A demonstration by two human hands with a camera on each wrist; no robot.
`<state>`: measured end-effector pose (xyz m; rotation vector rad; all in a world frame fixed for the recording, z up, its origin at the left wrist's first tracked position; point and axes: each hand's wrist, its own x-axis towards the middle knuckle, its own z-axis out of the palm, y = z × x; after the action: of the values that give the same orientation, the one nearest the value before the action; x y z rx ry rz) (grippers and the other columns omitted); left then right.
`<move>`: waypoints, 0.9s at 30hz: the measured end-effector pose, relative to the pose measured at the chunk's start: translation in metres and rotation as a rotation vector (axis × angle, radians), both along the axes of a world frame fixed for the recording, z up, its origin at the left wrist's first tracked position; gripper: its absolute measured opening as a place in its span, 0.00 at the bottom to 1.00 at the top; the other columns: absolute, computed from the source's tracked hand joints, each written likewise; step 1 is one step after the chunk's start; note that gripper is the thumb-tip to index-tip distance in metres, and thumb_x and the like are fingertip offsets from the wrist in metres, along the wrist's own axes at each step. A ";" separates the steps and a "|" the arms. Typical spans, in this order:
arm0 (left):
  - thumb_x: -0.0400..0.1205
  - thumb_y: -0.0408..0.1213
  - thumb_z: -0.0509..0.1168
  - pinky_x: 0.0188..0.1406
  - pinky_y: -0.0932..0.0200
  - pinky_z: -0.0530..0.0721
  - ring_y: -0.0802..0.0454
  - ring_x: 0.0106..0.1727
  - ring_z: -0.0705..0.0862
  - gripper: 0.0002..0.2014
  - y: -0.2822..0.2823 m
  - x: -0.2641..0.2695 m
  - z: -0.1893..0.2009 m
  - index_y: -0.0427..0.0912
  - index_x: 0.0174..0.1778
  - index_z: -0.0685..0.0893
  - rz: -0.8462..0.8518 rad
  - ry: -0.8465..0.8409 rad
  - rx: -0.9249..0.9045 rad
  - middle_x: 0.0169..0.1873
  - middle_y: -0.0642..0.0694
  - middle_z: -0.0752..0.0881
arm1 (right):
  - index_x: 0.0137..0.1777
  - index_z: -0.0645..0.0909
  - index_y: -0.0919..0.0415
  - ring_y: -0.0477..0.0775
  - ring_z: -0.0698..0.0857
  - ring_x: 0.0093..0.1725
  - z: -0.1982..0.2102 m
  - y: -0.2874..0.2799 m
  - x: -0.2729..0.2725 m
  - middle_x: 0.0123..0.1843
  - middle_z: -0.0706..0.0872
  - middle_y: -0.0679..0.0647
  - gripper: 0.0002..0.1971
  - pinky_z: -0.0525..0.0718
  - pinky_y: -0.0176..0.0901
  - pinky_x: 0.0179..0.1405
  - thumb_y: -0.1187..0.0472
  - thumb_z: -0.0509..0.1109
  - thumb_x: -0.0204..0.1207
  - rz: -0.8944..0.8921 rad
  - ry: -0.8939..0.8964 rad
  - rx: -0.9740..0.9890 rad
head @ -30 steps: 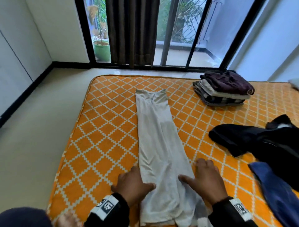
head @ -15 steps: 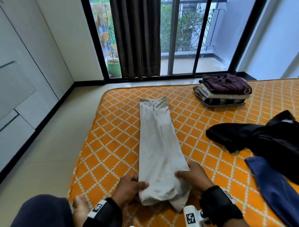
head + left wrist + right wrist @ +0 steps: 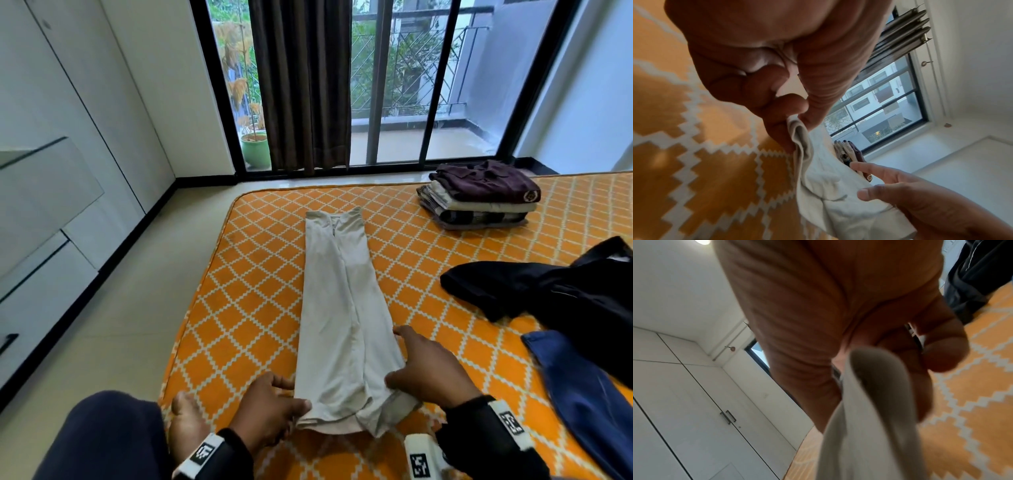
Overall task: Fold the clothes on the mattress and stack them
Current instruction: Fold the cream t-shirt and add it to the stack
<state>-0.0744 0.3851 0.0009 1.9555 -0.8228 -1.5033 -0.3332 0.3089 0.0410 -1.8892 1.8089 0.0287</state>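
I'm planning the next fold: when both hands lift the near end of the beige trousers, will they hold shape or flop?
Probably flop: the beige trousers already droop between the left hand and right hand. Likely light, since fingertip pinches raise the hem. The far end lies flat on the mattress and may drag.

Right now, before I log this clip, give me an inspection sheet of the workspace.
Surface: orange patterned mattress on a pale floor.
Job's things: beige trousers laid lengthwise; folded stack at the far side; black garment and blue garment unfolded at right.
Clutter: nothing seen.
Grippers: left hand and right hand each pinch the trousers' near end.
Cables: nothing seen.
Surroundings: dark curtain, green pot outside, white cupboards.
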 end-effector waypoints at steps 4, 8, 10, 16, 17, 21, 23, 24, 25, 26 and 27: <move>0.74 0.27 0.78 0.20 0.63 0.60 0.50 0.15 0.67 0.25 0.012 0.002 0.012 0.41 0.60 0.71 -0.077 -0.033 0.011 0.16 0.45 0.77 | 0.86 0.61 0.37 0.50 0.87 0.40 0.022 0.013 -0.009 0.64 0.82 0.46 0.51 0.87 0.43 0.32 0.53 0.84 0.66 0.098 -0.074 0.162; 0.71 0.30 0.80 0.18 0.63 0.66 0.49 0.16 0.72 0.27 0.026 0.002 0.023 0.43 0.60 0.73 -0.169 -0.054 0.046 0.18 0.44 0.81 | 0.62 0.87 0.40 0.52 0.83 0.25 0.030 0.011 -0.016 0.46 0.88 0.55 0.23 0.83 0.45 0.26 0.60 0.86 0.70 0.109 -0.295 0.362; 0.71 0.30 0.80 0.17 0.63 0.66 0.49 0.14 0.72 0.27 0.023 0.002 0.032 0.43 0.61 0.73 -0.191 -0.016 0.013 0.19 0.43 0.81 | 0.46 0.94 0.51 0.53 0.83 0.26 0.030 0.007 -0.019 0.41 0.92 0.65 0.05 0.82 0.44 0.27 0.61 0.83 0.74 0.088 -0.458 0.352; 0.82 0.29 0.74 0.17 0.68 0.63 0.51 0.19 0.77 0.07 -0.048 0.005 0.068 0.33 0.54 0.87 -0.133 0.113 -0.240 0.27 0.41 0.84 | 0.52 0.90 0.66 0.53 0.86 0.33 0.029 -0.034 -0.009 0.41 0.91 0.58 0.26 0.84 0.45 0.30 0.41 0.81 0.70 -0.181 -0.915 0.184; 0.82 0.33 0.75 0.18 0.65 0.68 0.50 0.25 0.83 0.11 -0.066 0.009 0.070 0.36 0.59 0.87 -0.107 0.173 -0.286 0.36 0.42 0.89 | 0.60 0.89 0.63 0.52 0.90 0.42 0.026 -0.043 -0.005 0.49 0.93 0.53 0.32 0.86 0.47 0.35 0.36 0.80 0.69 -0.205 -0.980 0.160; 0.76 0.49 0.77 0.42 0.47 0.87 0.43 0.58 0.92 0.33 -0.110 0.022 0.053 0.52 0.76 0.75 -0.005 0.260 -0.394 0.63 0.49 0.91 | 0.86 0.67 0.44 0.47 0.86 0.69 0.001 -0.065 -0.004 0.74 0.84 0.39 0.57 0.88 0.51 0.51 0.20 0.76 0.58 -0.266 -1.054 0.048; 0.76 0.50 0.79 0.43 0.52 0.87 0.46 0.58 0.91 0.35 -0.110 0.020 0.034 0.51 0.78 0.74 -0.047 0.065 -0.389 0.63 0.48 0.89 | 0.82 0.72 0.45 0.48 0.89 0.62 -0.014 -0.065 -0.008 0.68 0.87 0.43 0.51 0.86 0.46 0.44 0.21 0.77 0.61 -0.262 -0.918 0.037; 0.77 0.48 0.81 0.41 0.57 0.85 0.47 0.56 0.91 0.34 -0.108 0.017 0.023 0.49 0.77 0.75 -0.075 -0.034 -0.369 0.62 0.47 0.88 | 0.77 0.76 0.46 0.49 0.89 0.58 -0.024 -0.067 -0.010 0.64 0.88 0.45 0.43 0.85 0.44 0.42 0.25 0.78 0.65 -0.268 -0.806 0.006; 0.77 0.46 0.82 0.40 0.60 0.84 0.50 0.54 0.90 0.32 -0.104 0.014 0.011 0.49 0.74 0.76 -0.099 -0.118 -0.339 0.60 0.47 0.87 | 0.72 0.79 0.47 0.49 0.89 0.55 -0.034 -0.068 -0.010 0.60 0.88 0.46 0.35 0.85 0.44 0.41 0.30 0.79 0.69 -0.282 -0.694 -0.033; 0.75 0.47 0.82 0.40 0.59 0.84 0.52 0.52 0.89 0.30 -0.100 0.013 -0.001 0.51 0.70 0.76 -0.125 -0.185 -0.313 0.57 0.48 0.87 | 0.68 0.80 0.47 0.48 0.88 0.52 -0.044 -0.070 -0.010 0.56 0.88 0.47 0.30 0.84 0.43 0.41 0.34 0.80 0.71 -0.303 -0.601 -0.069; 0.74 0.49 0.83 0.43 0.58 0.85 0.55 0.50 0.88 0.29 -0.097 0.012 -0.011 0.52 0.66 0.78 -0.149 -0.241 -0.297 0.54 0.51 0.88 | 0.65 0.82 0.49 0.48 0.88 0.50 -0.051 -0.070 -0.009 0.53 0.88 0.47 0.28 0.84 0.44 0.41 0.35 0.81 0.71 -0.331 -0.539 -0.086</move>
<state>-0.0628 0.2876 -0.0105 1.9043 -1.2432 -1.1558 -0.3419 0.2385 -0.0095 -1.4383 1.7210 -0.6214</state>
